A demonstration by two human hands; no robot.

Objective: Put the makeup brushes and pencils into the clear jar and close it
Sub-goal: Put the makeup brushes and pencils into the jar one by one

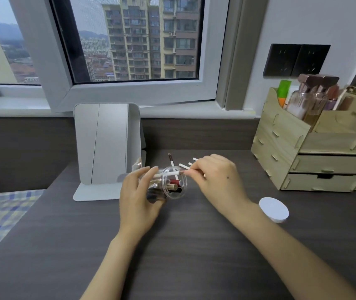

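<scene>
My left hand (pixel 139 191) grips the clear jar (pixel 173 184), tilted with its open mouth facing right. Inside it lie several pencils and brushes, red, brown and black. My right hand (pixel 216 176) pinches a white-handled brush (pixel 168 174) whose end lies across the jar's mouth. Behind the hands, more white-handled brushes (pixel 184 166) and a dark brown pencil (pixel 170 159) lie on the dark desk (pixel 172 245). The white round lid (pixel 273 208) sits on the desk to the right of my right forearm.
A grey folding mirror (pixel 107 146) stands just behind and left of the jar. A wooden drawer organiser (pixel 315 148) with bottles fills the right back corner. A bed with a checked sheet (pixel 2 213) borders the desk's left edge. Window sill runs along the back.
</scene>
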